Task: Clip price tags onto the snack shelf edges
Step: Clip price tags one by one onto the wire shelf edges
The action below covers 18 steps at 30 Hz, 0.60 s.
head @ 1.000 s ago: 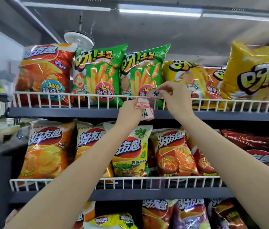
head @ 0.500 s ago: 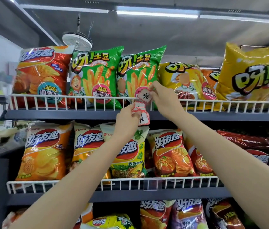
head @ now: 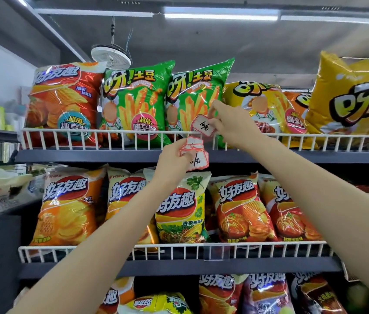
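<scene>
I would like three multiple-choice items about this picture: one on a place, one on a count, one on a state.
1. Where is the single price tag held?
A. at the top shelf rail
B. at the lower rail
C. on the floor

2. How many green bags stand on the top shelf?
A. one
B. two
C. four

3. What does the left hand hold?
A. nothing
B. a bag
C. a stack of tags

Answers: 1 A, the right hand pinches it against that rail. 2 B, two stand side by side. 3 C, several tags sit in its grip.
</scene>
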{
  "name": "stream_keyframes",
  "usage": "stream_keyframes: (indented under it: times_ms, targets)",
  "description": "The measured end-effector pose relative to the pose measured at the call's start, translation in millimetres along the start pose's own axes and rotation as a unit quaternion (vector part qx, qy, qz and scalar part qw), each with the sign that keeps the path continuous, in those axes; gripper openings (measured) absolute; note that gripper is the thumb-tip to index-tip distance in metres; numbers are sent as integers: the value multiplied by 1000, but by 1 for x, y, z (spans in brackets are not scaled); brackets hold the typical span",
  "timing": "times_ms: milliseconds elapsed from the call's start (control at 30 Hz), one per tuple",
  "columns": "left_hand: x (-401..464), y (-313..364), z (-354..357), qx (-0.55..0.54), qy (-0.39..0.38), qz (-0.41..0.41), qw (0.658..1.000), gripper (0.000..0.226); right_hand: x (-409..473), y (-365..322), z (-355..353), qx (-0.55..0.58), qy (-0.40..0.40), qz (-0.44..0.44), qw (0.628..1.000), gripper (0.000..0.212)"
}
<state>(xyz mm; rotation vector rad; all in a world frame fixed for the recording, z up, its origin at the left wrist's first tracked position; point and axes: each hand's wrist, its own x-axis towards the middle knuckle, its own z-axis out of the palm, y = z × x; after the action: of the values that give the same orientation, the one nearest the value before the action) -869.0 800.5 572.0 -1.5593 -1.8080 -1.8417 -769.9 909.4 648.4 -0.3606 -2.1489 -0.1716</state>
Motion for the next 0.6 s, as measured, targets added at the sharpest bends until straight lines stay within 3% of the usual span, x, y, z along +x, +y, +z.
stream_keyframes:
  times_ms: [333, 600]
  targets:
    - [7, 2, -22, 72, -70, 22, 995, 45, 4, -4, -11, -48, -31, -58, 997, 3]
    - [9, 3, -27, 119, -78, 31, 989, 46, -3, -4, 1, -103, 30, -83, 991, 11]
